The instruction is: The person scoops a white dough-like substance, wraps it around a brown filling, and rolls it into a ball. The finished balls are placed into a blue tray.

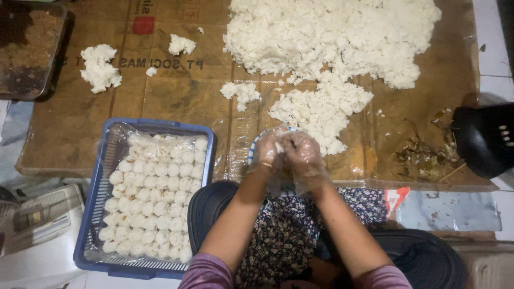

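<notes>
Rice lump (pixel 279 143) — between both gloved hands (pixel 289 155)

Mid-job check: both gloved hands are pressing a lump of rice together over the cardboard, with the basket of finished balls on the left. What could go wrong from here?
1. The left hand and right hand work above the cardboard sheet, not the blue basket; a dropped lump would likely land on the cardboard.
2. Dry leaf scraps lie close to the rice pile; bits might get mixed in.
3. The basket looks nearly full of rice balls, so further ones may roll or get squashed.
</notes>
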Motion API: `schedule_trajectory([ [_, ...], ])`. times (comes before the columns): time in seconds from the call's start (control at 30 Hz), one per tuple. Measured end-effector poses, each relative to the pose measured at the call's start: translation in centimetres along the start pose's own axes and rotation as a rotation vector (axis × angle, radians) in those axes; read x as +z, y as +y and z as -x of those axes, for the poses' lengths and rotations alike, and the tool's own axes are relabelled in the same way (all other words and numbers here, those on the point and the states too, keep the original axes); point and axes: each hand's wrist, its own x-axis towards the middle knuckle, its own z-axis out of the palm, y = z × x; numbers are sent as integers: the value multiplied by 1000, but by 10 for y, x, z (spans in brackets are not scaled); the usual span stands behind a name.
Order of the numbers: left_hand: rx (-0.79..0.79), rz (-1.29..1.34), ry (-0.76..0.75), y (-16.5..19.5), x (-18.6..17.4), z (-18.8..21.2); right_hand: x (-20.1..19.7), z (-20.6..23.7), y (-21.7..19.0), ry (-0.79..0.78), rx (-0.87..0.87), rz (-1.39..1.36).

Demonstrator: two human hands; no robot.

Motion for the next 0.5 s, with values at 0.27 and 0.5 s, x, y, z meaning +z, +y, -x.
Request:
schedule_trajectory([
  [0.27,70,-201,75,13,-2,5,-16,-11,-25,-22,377,50],
  [0.5,-268,-36,228,17,10,4,-1,12,-25,116,289,123],
])
